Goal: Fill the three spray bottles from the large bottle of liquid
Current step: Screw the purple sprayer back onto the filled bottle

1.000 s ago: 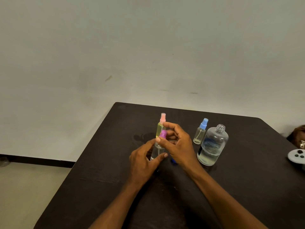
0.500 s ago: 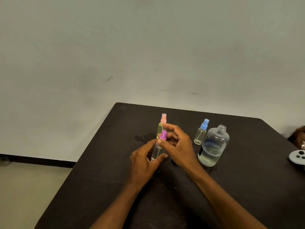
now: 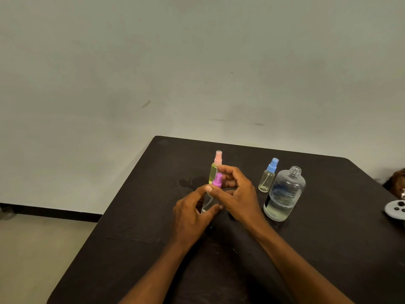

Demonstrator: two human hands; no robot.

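Note:
A clear spray bottle (image 3: 207, 202) with a purple spray head (image 3: 218, 180) stands on the dark table (image 3: 153, 227). My left hand (image 3: 192, 216) grips its body. My right hand (image 3: 236, 194) pinches the purple head between thumb and fingers. Just behind stands a yellow-tinted spray bottle (image 3: 213, 172) with a pink top. To the right a small clear spray bottle (image 3: 267, 177) carries a blue top. The large clear bottle (image 3: 283, 195), uncapped, holds liquid in its lower part and stands right of my right hand.
A round grey object with dark dots (image 3: 395, 209) lies at the table's right edge, and something brown (image 3: 396, 182) sits behind it. A damp patch (image 3: 188, 181) marks the table left of the bottles. The table's left edge drops to the floor.
My right hand's fingers have shifted slightly around the purple spray head; the bottles stay in place.

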